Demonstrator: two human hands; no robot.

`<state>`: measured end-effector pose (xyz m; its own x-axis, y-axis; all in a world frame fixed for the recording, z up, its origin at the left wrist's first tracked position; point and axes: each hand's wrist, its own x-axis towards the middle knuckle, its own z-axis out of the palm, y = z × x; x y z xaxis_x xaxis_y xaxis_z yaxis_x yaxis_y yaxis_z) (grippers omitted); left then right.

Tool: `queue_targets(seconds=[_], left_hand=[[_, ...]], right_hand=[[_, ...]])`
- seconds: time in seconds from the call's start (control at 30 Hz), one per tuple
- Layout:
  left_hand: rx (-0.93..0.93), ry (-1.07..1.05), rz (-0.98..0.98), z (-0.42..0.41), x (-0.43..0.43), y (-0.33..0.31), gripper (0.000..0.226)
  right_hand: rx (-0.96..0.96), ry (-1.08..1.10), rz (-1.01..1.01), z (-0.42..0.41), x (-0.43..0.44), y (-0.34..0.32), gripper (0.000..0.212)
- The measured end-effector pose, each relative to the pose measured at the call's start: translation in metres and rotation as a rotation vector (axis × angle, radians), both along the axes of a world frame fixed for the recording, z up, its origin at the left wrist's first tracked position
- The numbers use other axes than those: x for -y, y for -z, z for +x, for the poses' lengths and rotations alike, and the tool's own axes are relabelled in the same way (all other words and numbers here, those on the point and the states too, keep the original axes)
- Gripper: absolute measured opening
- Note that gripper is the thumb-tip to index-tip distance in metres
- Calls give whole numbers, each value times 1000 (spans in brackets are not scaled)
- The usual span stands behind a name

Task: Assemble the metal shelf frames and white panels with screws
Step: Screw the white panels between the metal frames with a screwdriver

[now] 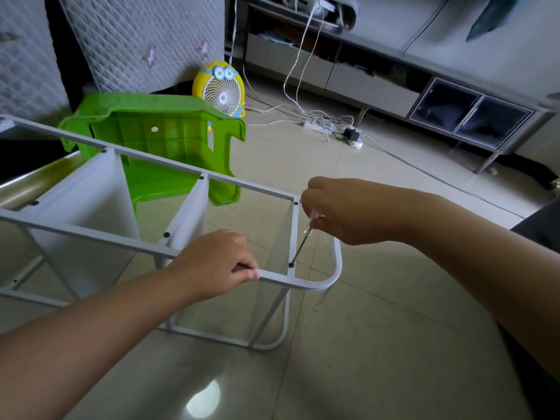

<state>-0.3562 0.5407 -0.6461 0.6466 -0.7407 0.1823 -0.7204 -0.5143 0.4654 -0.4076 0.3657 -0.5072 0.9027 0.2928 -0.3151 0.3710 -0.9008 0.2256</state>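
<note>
A white metal shelf frame [335, 268] lies on its side on the tiled floor, with white panels [91, 204] standing between its two side rails. My left hand [212, 262] grips the near rail just left of its rounded end. My right hand [345, 210] holds a screwdriver [298, 248] by its clear handle. The screwdriver's tip sits on a dark screw [291, 264] in the near rail. More dark screws dot both rails, one [296, 203] on the far rail by my right hand.
A green plastic stool [169, 137] lies tipped behind the frame, with a yellow cartoon fan [219, 89] beyond it. White cables and a power strip [321, 126] trail across the floor. A low grey TV cabinet [394, 86] lines the far right.
</note>
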Motion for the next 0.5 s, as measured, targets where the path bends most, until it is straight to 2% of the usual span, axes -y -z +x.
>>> queue_targets(seconds=[0.17,0.4,0.5], left_hand=[[-12,8,-5,-2,0,-2,63],[-1,-34,-42,-6,-1,-3,31],[-3,-27,-95,-7,0,0,38]], right_hand=[[31,-85,-93,-1,-2,-5,24],[56,-116,-160,-7,-10,-3,29],[53,-30,-99,-7,-14,-2,36]])
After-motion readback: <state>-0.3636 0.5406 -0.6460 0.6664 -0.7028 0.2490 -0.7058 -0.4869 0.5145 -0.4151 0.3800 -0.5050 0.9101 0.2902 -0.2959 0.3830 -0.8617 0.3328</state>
